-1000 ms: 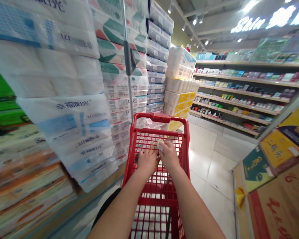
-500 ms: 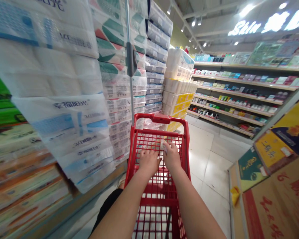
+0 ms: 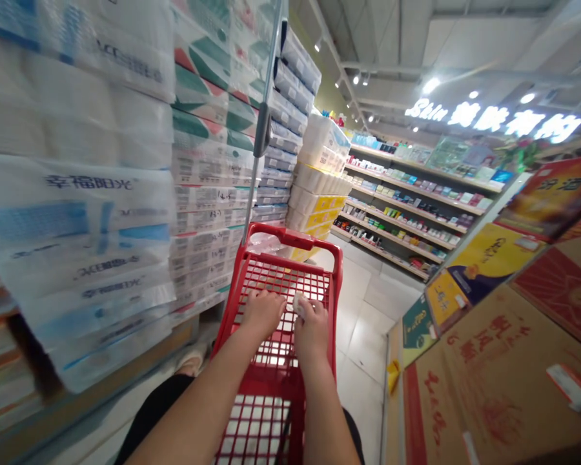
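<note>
A red shopping cart (image 3: pixel 290 239) stands in front of me in a store aisle. My left hand (image 3: pixel 261 311) is curled over the cart's handle bar. Beside it, my right hand (image 3: pixel 311 328) also grips the handle and pinches a small white thing (image 3: pixel 298 303) between its fingers. A grey pole (image 3: pixel 264 123) rises from the cart's front left corner. A clear plastic bag (image 3: pixel 264 243) lies at the cart's far end.
Tall stacks of wrapped tissue paper packs (image 3: pixel 101 194) line the left side. Yellow and white packs (image 3: pixel 319 187) stand further ahead. Cardboard boxes (image 3: pixel 489 349) crowd the right side. Stocked shelves (image 3: pixel 407 213) run along the far right. The tiled floor (image 3: pixel 363 310) lies between them.
The cart and I have moved forward and the view has swung left and tilted. Both hands keep their grip on the handle.
</note>
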Demonstrator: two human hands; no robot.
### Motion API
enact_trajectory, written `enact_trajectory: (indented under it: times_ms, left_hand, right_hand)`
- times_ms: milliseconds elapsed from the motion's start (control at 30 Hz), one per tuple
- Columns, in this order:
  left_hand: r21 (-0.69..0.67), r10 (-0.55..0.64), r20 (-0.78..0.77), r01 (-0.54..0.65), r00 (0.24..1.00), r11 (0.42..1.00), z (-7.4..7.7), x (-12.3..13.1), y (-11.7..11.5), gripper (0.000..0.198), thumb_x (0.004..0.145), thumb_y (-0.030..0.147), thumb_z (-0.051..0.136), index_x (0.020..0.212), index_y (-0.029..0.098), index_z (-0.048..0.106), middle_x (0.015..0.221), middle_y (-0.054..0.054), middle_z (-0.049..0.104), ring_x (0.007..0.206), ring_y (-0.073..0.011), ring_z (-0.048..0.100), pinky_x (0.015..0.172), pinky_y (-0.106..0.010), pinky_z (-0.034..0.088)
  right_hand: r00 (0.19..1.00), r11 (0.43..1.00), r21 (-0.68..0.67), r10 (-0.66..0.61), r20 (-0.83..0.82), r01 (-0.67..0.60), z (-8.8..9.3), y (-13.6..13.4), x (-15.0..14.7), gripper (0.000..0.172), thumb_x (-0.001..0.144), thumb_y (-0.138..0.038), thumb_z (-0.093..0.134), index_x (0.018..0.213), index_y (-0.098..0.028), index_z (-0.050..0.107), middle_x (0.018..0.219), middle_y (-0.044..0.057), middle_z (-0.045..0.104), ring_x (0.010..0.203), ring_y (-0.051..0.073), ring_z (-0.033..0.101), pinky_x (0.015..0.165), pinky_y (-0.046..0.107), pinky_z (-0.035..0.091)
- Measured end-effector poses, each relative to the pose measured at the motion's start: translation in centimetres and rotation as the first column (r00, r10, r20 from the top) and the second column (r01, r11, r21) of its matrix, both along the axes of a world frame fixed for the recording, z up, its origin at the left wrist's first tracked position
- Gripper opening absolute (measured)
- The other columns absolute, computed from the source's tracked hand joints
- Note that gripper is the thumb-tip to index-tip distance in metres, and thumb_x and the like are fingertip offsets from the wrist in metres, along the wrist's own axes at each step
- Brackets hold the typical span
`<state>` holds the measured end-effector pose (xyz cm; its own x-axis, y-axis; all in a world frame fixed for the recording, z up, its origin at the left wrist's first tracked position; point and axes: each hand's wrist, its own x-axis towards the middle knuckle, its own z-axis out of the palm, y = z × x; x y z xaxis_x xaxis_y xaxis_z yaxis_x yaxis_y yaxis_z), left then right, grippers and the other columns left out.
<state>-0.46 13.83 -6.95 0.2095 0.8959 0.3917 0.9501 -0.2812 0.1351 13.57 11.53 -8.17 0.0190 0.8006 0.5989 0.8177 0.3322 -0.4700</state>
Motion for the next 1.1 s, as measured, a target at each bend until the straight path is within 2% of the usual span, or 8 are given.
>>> enact_trajectory:
  times_ms: [200, 300, 400, 533, 700, 900, 1033, 1100]
  left_hand:
    - [0.038, 0.012, -0.065, -0.009, 0.998, 0.999, -0.9, -0.6, -0.5, 0.030, 0.094, 0.035, 0.042, 0.109, 0.021, 0.064, 0.102, -0.008, 0.069, 0.099, -0.0273, 0.058, 0.090, -0.045, 0.035]
    - [0.045, 0.009, -0.076, -0.006, 0.997, 0.999, -1.1, -0.7, -0.7, 0.030, 0.093, 0.036, 0.045, 0.113, 0.020, 0.062, 0.107, -0.008, 0.068, 0.104, -0.0268, 0.057, 0.096, -0.045, 0.034]
    - [0.024, 0.039, -0.084, -0.037, 0.996, 0.999, -0.8, -0.8, -1.0, 0.031, 0.093, 0.035, 0.045, 0.113, 0.018, 0.061, 0.110, -0.010, 0.067, 0.107, -0.0262, 0.056, 0.100, -0.044, 0.033]
    - [0.003, 0.079, -0.071, -0.079, 0.994, 0.997, -0.9, -1.1, -1.4, 0.030, 0.093, 0.032, 0.044, 0.115, 0.018, 0.060, 0.113, -0.010, 0.066, 0.110, -0.0257, 0.055, 0.103, -0.044, 0.032]
    - [0.092, 0.119, 0.012, -0.119, 0.993, 0.989, -2.0, -1.2, -1.6, 0.032, 0.094, 0.033, 0.041, 0.118, 0.020, 0.059, 0.118, -0.008, 0.064, 0.114, -0.0246, 0.053, 0.107, -0.045, 0.029]
    - [0.121, 0.113, 0.056, -0.119, 0.992, 0.986, -2.8, -1.2, -1.5, 0.031, 0.095, 0.029, 0.038, 0.116, 0.022, 0.060, 0.113, -0.006, 0.066, 0.111, -0.0234, 0.054, 0.108, -0.045, 0.029]
    - [0.148, 0.098, 0.070, -0.108, 0.993, 0.983, -3.0, -1.6, -1.3, 0.031, 0.094, 0.032, 0.040, 0.116, 0.022, 0.060, 0.113, -0.006, 0.066, 0.111, -0.0236, 0.053, 0.107, -0.045, 0.029]
    - [0.147, 0.101, 0.073, -0.111, 0.992, 0.983, -3.1, -1.7, -1.1, 0.030, 0.094, 0.032, 0.041, 0.114, 0.022, 0.061, 0.112, -0.007, 0.066, 0.110, -0.0238, 0.053, 0.106, -0.045, 0.029]
  right_hand:
    - [0.982, 0.988, -0.003, 0.152, -0.112, -0.153, -0.5, 0.1, 0.3, 0.054, 0.071, 0.001, 0.052, 0.114, -0.029, 0.067, 0.105, 0.004, 0.059, 0.096, 0.019, 0.054, 0.087, 0.031, 0.046]
    - [0.981, 0.992, 0.034, 0.127, -0.144, -0.123, -0.6, 0.9, 0.5, 0.055, 0.071, 0.002, 0.051, 0.116, -0.027, 0.065, 0.108, 0.005, 0.058, 0.098, 0.019, 0.054, 0.088, 0.031, 0.046]
    - [0.992, 0.995, 0.030, 0.092, -0.085, -0.090, -0.5, 0.9, 0.0, 0.058, 0.073, 0.001, 0.049, 0.122, -0.026, 0.062, 0.112, 0.007, 0.057, 0.102, 0.021, 0.052, 0.091, 0.034, 0.045]
    - [0.975, 0.975, -0.009, 0.223, 0.021, -0.223, -0.2, 0.3, -0.9, 0.055, 0.073, 0.001, 0.051, 0.117, -0.030, 0.064, 0.113, 0.004, 0.058, 0.104, 0.020, 0.049, 0.090, 0.032, 0.045]
    - [1.000, 1.000, 0.022, 0.006, -0.029, -0.005, 0.1, 0.4, -1.4, 0.049, 0.079, -0.003, 0.048, 0.121, -0.024, 0.061, 0.115, 0.008, 0.058, 0.103, 0.023, 0.048, 0.092, 0.037, 0.042]
    - [0.985, 0.988, 0.022, 0.152, 0.083, -0.154, -0.4, 0.2, -2.1, 0.048, 0.077, -0.002, 0.050, 0.115, -0.028, 0.064, 0.114, 0.005, 0.059, 0.104, 0.021, 0.048, 0.092, 0.033, 0.041]
    - [0.997, 0.997, 0.012, -0.073, 0.013, 0.072, -0.7, 0.9, -1.4, 0.045, 0.078, -0.005, 0.051, 0.117, -0.024, 0.063, 0.115, 0.007, 0.060, 0.105, 0.024, 0.049, 0.092, 0.036, 0.040]
    - [0.998, 0.998, 0.004, -0.065, 0.012, 0.065, -0.7, 1.2, -1.4, 0.046, 0.077, -0.005, 0.051, 0.118, -0.023, 0.063, 0.115, 0.008, 0.060, 0.105, 0.024, 0.049, 0.092, 0.036, 0.041]
